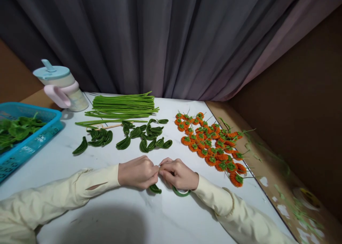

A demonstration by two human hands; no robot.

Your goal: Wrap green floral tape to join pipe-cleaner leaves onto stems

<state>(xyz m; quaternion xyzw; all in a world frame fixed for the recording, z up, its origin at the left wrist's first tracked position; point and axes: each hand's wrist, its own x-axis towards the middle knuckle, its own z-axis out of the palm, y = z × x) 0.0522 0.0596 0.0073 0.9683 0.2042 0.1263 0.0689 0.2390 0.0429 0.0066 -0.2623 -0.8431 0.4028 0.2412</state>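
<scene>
Room along the near tabletop (184,224)! Beyond, dark-green pieces (135,132) block the middle, orange ornaments (202,153) the right; a green ring (182,195), perhaps, crowds the right hand (180,174).

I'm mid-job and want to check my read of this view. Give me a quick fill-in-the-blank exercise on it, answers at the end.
1. Of the left hand and right hand, the green ring lies nearer the ____ one.
2. The lid of the straw cup is light ____.
3. The blue basket of leafy green pieces stands at the picture's ____ edge.
4. The fuzzy pumpkin-like pieces have green tops and ____ bodies.

Missing words: right; blue; left; orange.
</scene>
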